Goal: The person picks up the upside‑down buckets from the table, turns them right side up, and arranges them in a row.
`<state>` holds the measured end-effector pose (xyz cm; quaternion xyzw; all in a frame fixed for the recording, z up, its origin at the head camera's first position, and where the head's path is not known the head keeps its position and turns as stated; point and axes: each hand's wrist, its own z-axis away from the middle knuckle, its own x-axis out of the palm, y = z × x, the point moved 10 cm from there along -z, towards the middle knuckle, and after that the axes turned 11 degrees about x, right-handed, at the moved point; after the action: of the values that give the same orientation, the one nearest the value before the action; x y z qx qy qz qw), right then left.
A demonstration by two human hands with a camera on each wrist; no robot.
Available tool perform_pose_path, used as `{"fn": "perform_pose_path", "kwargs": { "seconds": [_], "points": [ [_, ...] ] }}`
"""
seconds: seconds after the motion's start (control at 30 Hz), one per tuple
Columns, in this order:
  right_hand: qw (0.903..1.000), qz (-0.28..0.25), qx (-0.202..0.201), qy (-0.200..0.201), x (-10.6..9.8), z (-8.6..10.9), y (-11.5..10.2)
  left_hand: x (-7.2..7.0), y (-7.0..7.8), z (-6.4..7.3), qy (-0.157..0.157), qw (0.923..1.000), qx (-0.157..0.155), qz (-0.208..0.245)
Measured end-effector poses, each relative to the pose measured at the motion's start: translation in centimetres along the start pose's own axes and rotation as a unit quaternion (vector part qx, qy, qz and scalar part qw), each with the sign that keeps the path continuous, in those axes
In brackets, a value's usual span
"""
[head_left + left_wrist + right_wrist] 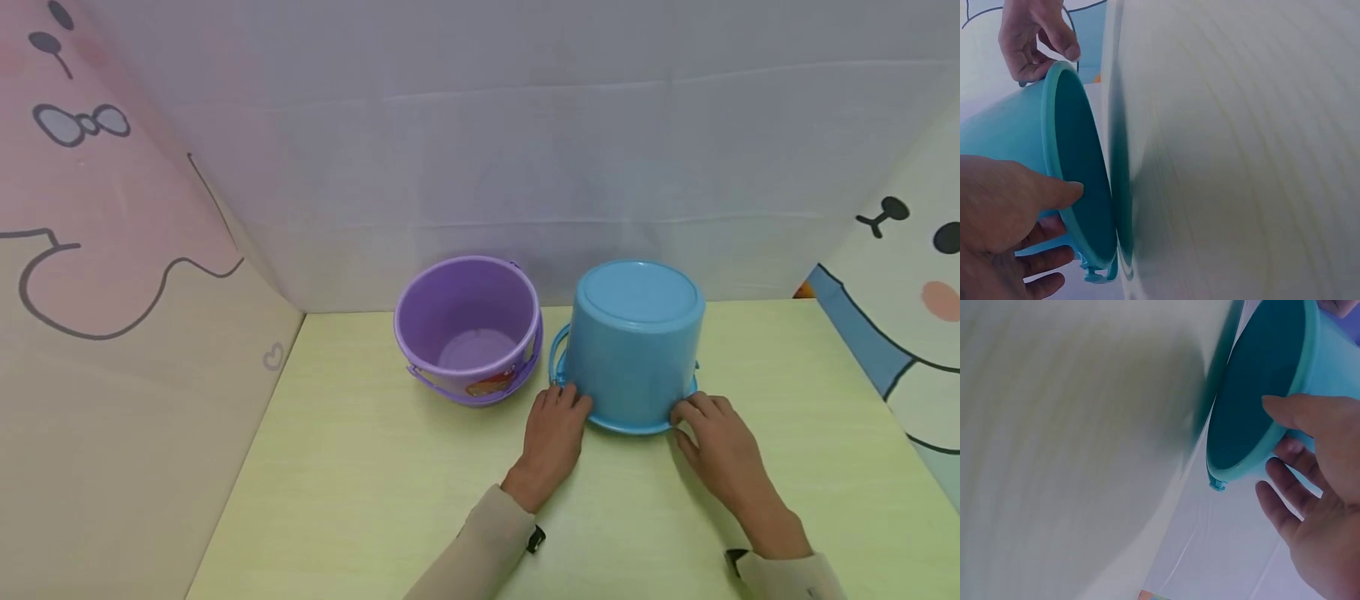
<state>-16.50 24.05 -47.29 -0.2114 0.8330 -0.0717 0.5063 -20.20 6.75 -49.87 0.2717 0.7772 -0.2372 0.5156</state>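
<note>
A light blue bucket (636, 358) stands upside down, its base facing up. The wrist views show its near rim raised off the table, with the mouth (1082, 162) dark inside. My left hand (553, 437) grips the rim on the left, thumb under the edge and fingers along the outer wall. At the right side of the rim, my right hand (716, 446) pinches it the same way, its thumb (1285, 409) tucked inside the mouth. The bucket's blue handle (555, 354) sticks out to the left.
Just left of the blue bucket, a purple bucket (457, 287) sits upright with its mouth up and its handle hanging at the front. A pale yellow-green table (337, 500) lies beneath both. White cloth (525, 150) rises behind, with cartoon-printed panels (112, 250) at the sides.
</note>
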Motion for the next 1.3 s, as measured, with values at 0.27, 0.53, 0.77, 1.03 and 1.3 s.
{"fn": "perform_pose_path", "kwargs": {
  "seconds": [0.27, 0.53, 0.77, 1.03, 1.3],
  "points": [
    [0.9996, -0.001, -0.018, 0.024, -0.8, -0.2, -0.6, -0.7, -0.1, 0.0, 0.032, 0.9995, -0.003, 0.0],
    [0.9998, -0.003, -0.016, 0.008, -0.8, -0.2, -0.5, -1.1, 0.0, 0.1, 0.04, 0.9989, 0.007, 0.022],
    [0.9999, -0.007, -0.013, 0.001, -1.0, -0.4, -0.5, -1.3, 0.0, 0.0, 0.044, 0.9978, 0.015, 0.048],
    [0.9997, -0.021, -0.012, -0.005, -1.3, -0.6, -0.5, -1.7, 0.0, 0.0, 0.052, 0.9966, 0.024, 0.059],
    [0.9979, -0.044, -0.047, 0.008, -1.8, -0.5, -0.8, -2.3, 0.1, 0.0, 0.069, 0.9921, 0.037, 0.097]
  ]
}}
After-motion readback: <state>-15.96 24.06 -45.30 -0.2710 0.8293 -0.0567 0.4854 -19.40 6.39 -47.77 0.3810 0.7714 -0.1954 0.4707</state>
